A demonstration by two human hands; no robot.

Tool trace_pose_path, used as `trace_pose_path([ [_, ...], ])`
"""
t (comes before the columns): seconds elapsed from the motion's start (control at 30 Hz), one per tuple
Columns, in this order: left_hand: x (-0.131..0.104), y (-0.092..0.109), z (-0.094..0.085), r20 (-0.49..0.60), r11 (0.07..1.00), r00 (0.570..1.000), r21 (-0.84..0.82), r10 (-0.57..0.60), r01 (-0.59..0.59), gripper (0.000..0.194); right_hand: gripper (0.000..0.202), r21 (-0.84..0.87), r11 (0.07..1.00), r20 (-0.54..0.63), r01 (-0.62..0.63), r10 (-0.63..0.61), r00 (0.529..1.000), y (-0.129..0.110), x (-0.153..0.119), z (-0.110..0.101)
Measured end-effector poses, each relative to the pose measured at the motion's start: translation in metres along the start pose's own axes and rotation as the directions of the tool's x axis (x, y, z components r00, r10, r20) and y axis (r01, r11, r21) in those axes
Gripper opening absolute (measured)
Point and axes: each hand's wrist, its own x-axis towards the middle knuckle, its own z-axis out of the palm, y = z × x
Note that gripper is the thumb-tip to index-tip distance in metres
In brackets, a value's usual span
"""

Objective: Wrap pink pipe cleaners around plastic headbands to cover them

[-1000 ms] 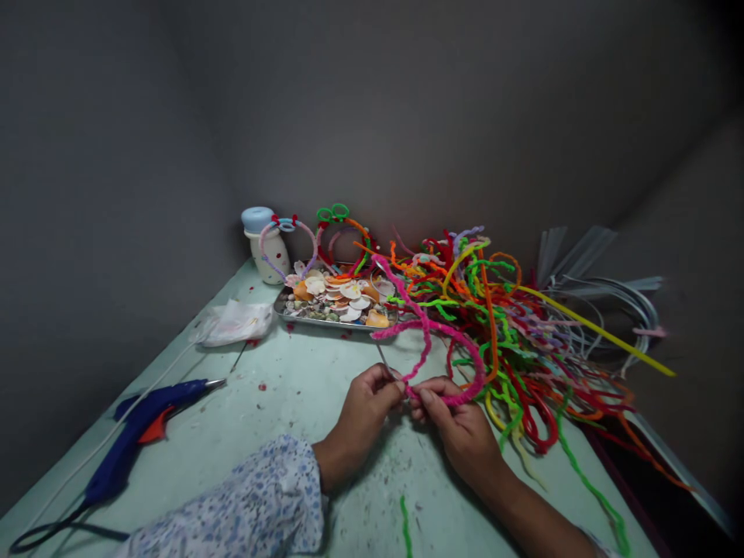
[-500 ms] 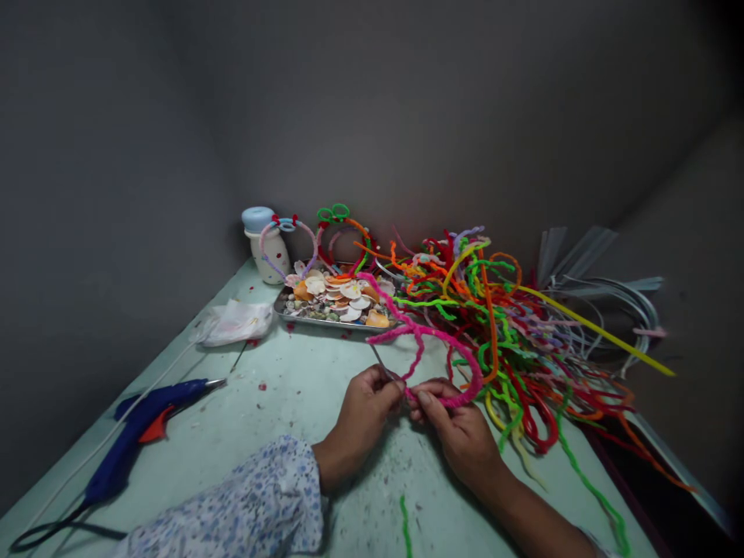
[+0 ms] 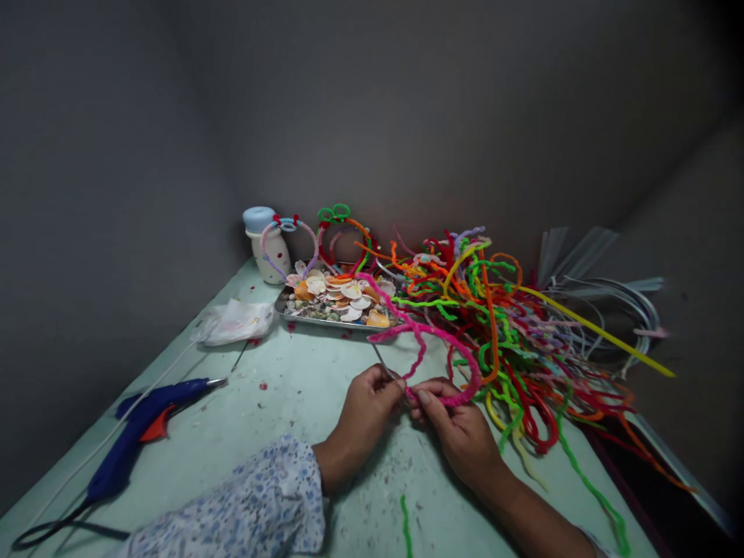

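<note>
Between my hands is a fuzzy pink strand (image 3: 445, 334), bent into a large loop on the right, with loose ends reaching up toward the tray. My left hand (image 3: 372, 399) pinches its lower part beside a thin grey strip (image 3: 379, 356) that sticks out above the fingers. Close by on the right, my right hand (image 3: 453, 426) grips the bottom of the pink loop between thumb and fingers. The fingertips of both hands nearly meet, and the exact join there is too small to make out.
A metal tray (image 3: 325, 322) of shells sits behind my hands, near a blue-lidded bottle (image 3: 269, 252) and fuzzy rings (image 3: 342, 209). Colourful fuzzy strands (image 3: 511, 333) are heaped right. A blue glue gun (image 3: 125, 446) and plastic bag (image 3: 239, 322) lie left.
</note>
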Motion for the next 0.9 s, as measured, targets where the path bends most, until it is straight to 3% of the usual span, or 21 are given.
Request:
trace_pose_path([
  [0.27,0.001,-0.005,-0.002,-0.049,0.998,0.999,0.061,0.003,0.0,0.013,0.029,-0.025,0.999,0.007,0.038,-0.038,0.999,-0.004,-0.001,0.002],
  [0.47,0.003,0.001,-0.003,0.006,1.0,1.0,-0.009,-0.01,0.01,0.017,0.03,0.055,0.996,0.013,-0.071,0.07,0.997,-0.001,0.0,0.001],
  [0.6,0.007,0.01,-0.009,-0.132,0.992,0.983,0.021,0.128,-0.126,0.028,0.032,0.098,0.989,0.015,-0.114,0.113,0.993,-0.001,0.001,0.001],
  [0.67,0.008,0.018,-0.014,-0.241,0.972,0.942,0.093,0.233,-0.216,0.031,0.033,0.097,0.988,0.019,-0.121,0.12,0.993,-0.001,0.001,0.002],
  [0.73,0.008,0.028,-0.017,-0.328,0.933,0.875,0.17,0.356,-0.316,0.034,0.033,0.078,0.989,0.021,-0.125,0.124,0.992,-0.001,0.002,0.002],
  [0.8,0.007,0.04,-0.019,-0.308,0.887,0.837,0.258,0.451,-0.383,0.036,0.032,0.046,0.99,0.028,-0.131,0.13,0.991,-0.001,0.002,0.002],
  [0.9,0.005,0.055,-0.019,-0.238,0.853,0.834,0.307,0.498,-0.422,0.033,0.032,-0.009,0.993,0.049,-0.115,0.115,0.992,-0.003,0.002,0.002],
])
